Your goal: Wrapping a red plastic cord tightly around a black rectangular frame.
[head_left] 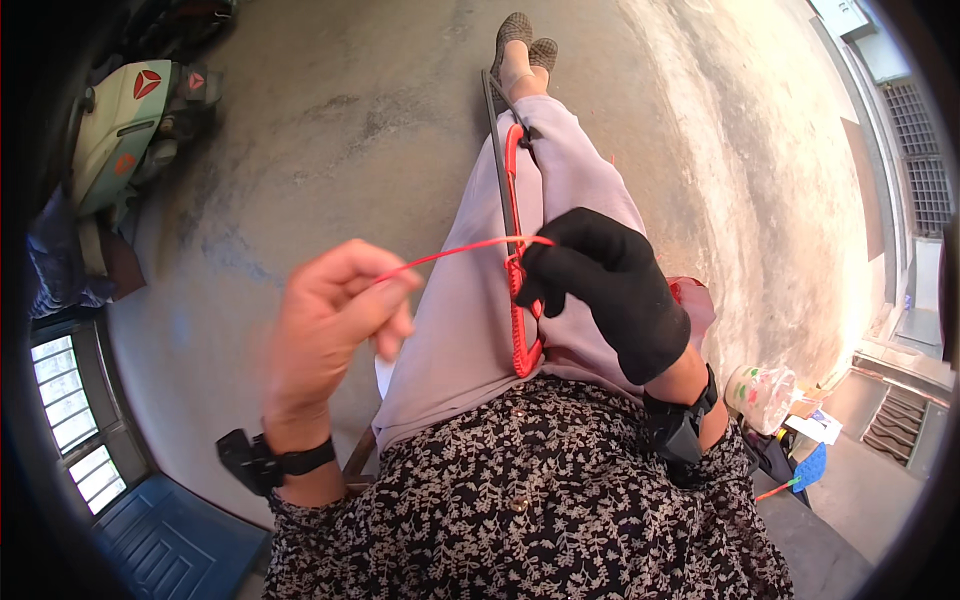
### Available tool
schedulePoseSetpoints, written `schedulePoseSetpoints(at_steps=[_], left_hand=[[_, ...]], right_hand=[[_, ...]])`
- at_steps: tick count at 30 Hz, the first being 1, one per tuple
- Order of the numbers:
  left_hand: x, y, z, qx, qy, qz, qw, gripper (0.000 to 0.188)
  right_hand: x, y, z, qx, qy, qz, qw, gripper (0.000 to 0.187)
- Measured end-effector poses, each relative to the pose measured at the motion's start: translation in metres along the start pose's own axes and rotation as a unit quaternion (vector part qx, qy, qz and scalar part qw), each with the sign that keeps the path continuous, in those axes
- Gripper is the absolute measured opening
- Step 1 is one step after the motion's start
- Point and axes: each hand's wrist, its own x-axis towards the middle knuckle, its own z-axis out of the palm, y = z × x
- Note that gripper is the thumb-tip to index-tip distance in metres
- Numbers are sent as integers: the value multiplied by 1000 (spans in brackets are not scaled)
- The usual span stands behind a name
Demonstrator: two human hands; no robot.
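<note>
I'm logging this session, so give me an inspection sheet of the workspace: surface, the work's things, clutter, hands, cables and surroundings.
Surface: the lap, in pale lilac trousers, above a bare concrete floor.
Work's things: a long dark rod lying along the legs, with a red knotted band on it; a red cord runs taut from the band to the left hand.
Clutter: a clear plastic bag and a blue item on the ground at the right.
Hands: left hand bare, fingers pinching the cord; right hand in a black glove, gripping at the band.
Cables: nothing seen.
Surroundings: a pale green scooter upper left; a window at the left.
</note>
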Motion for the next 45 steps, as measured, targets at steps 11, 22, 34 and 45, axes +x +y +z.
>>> schedulePoseSetpoints(at_steps=[11,22,34,45], left_hand=[[40,-98,59,312,65,62,946,18],[51,-91,32,353,28,76,932,23],[60,-104,34,509,35,190,839,15],[34,-48,44,-448,-43,-124,884,43]], right_hand=[[-22,18,-6,143,27,98,984,16],[14,62,-31,-237,174,-115,949,15],[17,75,-17,-373,136,-165,903,13],[-33,-3,-11,45,-100,106,988,14]])
